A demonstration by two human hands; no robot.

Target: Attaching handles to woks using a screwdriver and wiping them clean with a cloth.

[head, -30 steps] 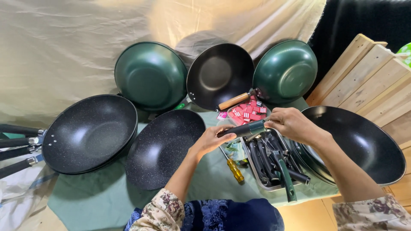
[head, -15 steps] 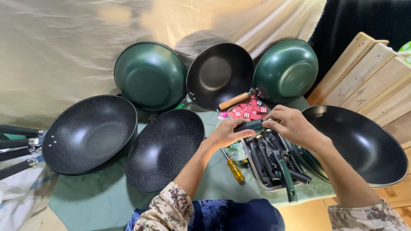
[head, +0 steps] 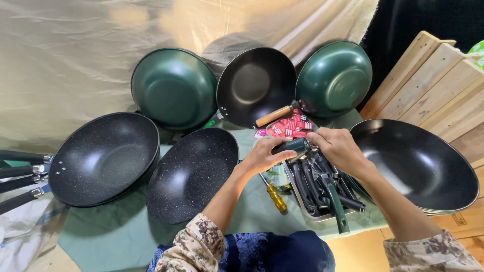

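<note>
**Dark green pan handle held in both hands above a tray of loose handles**

A person seated at a low table (head: pixel 126 236) covered in green cloth grips a dark green pan handle (head: pixel 291 146) between both hands, just above a metal tray (head: pixel 302 201) of loose black and green handles. The left hand (head: pixel 262 157) closes its fingers around the handle's near end; the right hand (head: pixel 337 147) pinches the metal-tipped far end, fingers curled tight. Whether a screw or fitting sits under the fingertips cannot be told.

Judging by the layout, the work looks early: the speckled black wok (head: pixel 191 171) nearest the hands shows no handle, nor do the two green woks (head: pixel 174 88) propped against the backdrop or the large black wok (head: pixel 416 163) at right. Only the upright black wok (head: pixel 256 85) wears a wooden handle, and a stack of pans (head: pixel 103 156) at left has handles fitted. A yellow-handled screwdriver (head: pixel 275 195) lies untouched on the cloth beside the tray, near a heap of small red packets (head: pixel 288 128).
</note>
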